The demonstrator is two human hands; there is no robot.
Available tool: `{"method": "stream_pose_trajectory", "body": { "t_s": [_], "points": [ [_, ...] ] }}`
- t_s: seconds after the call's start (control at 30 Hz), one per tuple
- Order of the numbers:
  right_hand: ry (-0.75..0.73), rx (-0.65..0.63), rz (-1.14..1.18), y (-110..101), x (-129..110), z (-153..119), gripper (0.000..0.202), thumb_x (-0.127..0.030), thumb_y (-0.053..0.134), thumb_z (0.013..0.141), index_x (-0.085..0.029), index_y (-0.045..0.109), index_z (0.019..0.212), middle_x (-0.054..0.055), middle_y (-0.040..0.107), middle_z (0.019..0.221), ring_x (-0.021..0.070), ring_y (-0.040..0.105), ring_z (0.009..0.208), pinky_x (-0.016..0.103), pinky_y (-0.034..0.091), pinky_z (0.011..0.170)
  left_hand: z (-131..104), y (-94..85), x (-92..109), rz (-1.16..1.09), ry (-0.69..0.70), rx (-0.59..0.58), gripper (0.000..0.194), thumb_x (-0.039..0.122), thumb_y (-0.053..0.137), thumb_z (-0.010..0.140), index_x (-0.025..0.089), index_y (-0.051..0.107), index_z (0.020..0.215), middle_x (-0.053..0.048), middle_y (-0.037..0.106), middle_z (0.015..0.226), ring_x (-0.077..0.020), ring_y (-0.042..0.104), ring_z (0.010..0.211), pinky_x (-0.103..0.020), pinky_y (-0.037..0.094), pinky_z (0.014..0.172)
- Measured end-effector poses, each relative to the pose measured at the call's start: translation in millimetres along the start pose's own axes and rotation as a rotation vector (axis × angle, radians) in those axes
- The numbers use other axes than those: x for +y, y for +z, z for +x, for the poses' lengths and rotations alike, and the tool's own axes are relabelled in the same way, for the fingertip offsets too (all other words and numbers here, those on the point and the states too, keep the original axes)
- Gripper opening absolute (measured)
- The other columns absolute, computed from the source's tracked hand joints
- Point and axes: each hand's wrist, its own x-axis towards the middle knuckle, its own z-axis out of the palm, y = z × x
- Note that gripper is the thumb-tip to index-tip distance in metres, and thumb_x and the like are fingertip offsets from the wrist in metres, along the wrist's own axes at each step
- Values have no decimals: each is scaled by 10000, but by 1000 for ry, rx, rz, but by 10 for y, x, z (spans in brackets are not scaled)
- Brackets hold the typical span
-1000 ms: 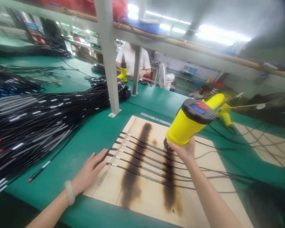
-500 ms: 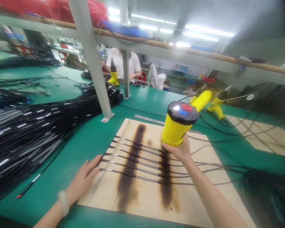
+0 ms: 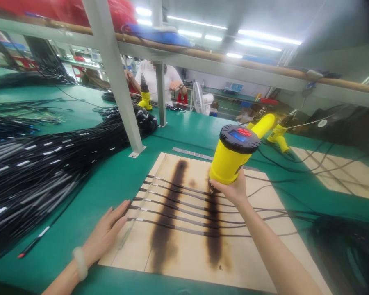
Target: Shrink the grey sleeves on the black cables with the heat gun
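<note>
My right hand (image 3: pixel 232 186) grips a yellow heat gun (image 3: pixel 229 162) near its nozzle end, which points down at the cables. Several thin black cables (image 3: pixel 190 212) with white labels lie side by side across a wooden board (image 3: pixel 246 262). Two dark scorched bands cross the board beneath them, and the nozzle is over the right band. My left hand (image 3: pixel 106 229) rests flat with fingers stretched out, its fingertips by the left cable ends. A thin strip (image 3: pixel 141 200) runs over the board near those ends.
Bundled black cables (image 3: pixel 80 151) fill the left of the green table (image 3: pixel 160 282). Shelf posts (image 3: pixel 119 90) stand behind the board. More yellow heat guns (image 3: pixel 278 139) sit at the back right, near a second board (image 3: pixel 341 172). A co-worker (image 3: pixel 160 80) is across the table beside a fan (image 3: pixel 201 100).
The heat gun has tilted slightly, its nozzle still over the right scorched band. My left hand stays in place. The co-worker's hands have risen.
</note>
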Motion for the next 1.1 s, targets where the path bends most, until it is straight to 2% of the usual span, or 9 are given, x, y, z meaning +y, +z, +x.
{"method": "stream_pose_trajectory", "body": {
  "t_s": [0.2, 0.37, 0.5, 0.7, 0.9, 1.1],
  "points": [
    [28, -22, 29, -19, 23, -3, 684, -318, 829, 443, -195, 462, 1007, 67, 621, 922, 256, 603, 816, 424, 508, 711, 7, 0, 1, 24, -6, -15, 583, 576, 232, 847, 282, 361, 1333, 7, 410, 1367, -219, 387, 1257, -424, 236, 1098],
    [23, -46, 26, -36, 39, 4, 679, -318, 824, 455, -201, 453, 1012, 63, 620, 932, 248, 602, 819, 418, 512, 714, 20, 10, -22, -13, 13, -2, 544, 552, 257, 856, 310, 349, 1335, 8, 416, 1362, -227, 403, 1247, -455, 237, 1090],
    [32, -17, 22, -39, 30, 1, 657, -324, 826, 437, -200, 479, 981, 66, 623, 928, 258, 603, 829, 430, 515, 713, 27, -18, 23, -6, -4, -17, 566, 577, 265, 839, 305, 376, 1323, 3, 426, 1355, -239, 401, 1246, -453, 244, 1087],
    [32, -54, 65, -39, 35, 4, 666, -332, 816, 455, -200, 476, 1013, 66, 627, 923, 258, 606, 828, 445, 515, 722, 27, -31, 37, -31, -27, -28, 598, 595, 249, 828, 285, 385, 1320, -8, 420, 1361, -248, 388, 1255, -464, 227, 1091],
    [9, -6, -15, -60, 34, 6, 699, -306, 836, 429, -195, 484, 1022, 61, 623, 917, 250, 609, 800, 402, 520, 682, 25, -34, 27, -30, -10, -29, 579, 584, 268, 831, 298, 377, 1322, -9, 413, 1365, -238, 392, 1255, -461, 203, 1097],
    [41, -63, 86, -59, 14, -21, 643, -309, 819, 476, -203, 484, 1015, 59, 627, 943, 252, 611, 838, 431, 523, 724, 27, -40, 51, -12, 14, -8, 543, 561, 277, 842, 319, 383, 1316, 0, 440, 1345, -239, 426, 1230, -461, 244, 1082]
  ]
}}
